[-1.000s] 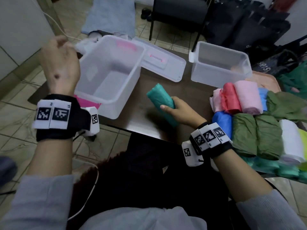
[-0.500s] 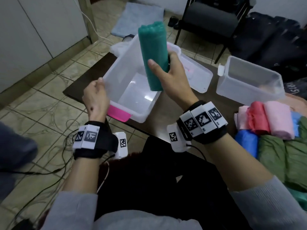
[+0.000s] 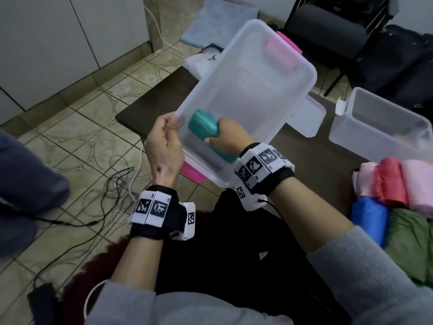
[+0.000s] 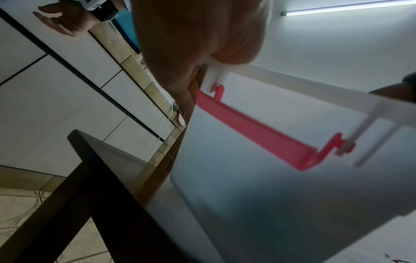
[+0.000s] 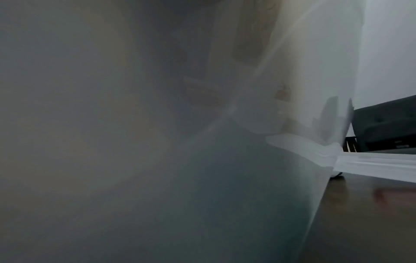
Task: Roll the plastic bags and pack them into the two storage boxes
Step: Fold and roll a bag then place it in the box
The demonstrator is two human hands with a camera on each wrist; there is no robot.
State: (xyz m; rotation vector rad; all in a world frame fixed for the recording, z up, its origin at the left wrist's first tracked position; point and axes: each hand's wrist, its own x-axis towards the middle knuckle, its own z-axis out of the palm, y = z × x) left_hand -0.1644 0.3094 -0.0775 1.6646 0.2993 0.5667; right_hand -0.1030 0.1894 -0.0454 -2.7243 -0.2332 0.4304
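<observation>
A clear storage box (image 3: 269, 73) with pink latches is tilted toward me over the table's near edge. My left hand (image 3: 164, 146) grips its near-left rim; the left wrist view shows that rim and a pink latch (image 4: 254, 128) from below. My right hand (image 3: 225, 137) is inside the box and holds a rolled teal bag (image 3: 203, 124) low against the near wall. The right wrist view is fogged by the box wall (image 5: 247, 160). A second clear box (image 3: 379, 127) stands at the right. Rolled bags in pink, red, blue and green (image 3: 393, 195) lie at the right edge.
The box's lid (image 3: 307, 116) lies flat on the dark table (image 3: 161, 99) behind the tilted box. A black chair (image 3: 328, 36) and dark bags stand beyond. Cables (image 3: 112, 184) trail over the tiled floor at the left. Someone's hand (image 4: 65, 23) shows in the left wrist view.
My right hand carried the teal roll from above the box down into it. My left hand took the near rim and tilted the box toward me.
</observation>
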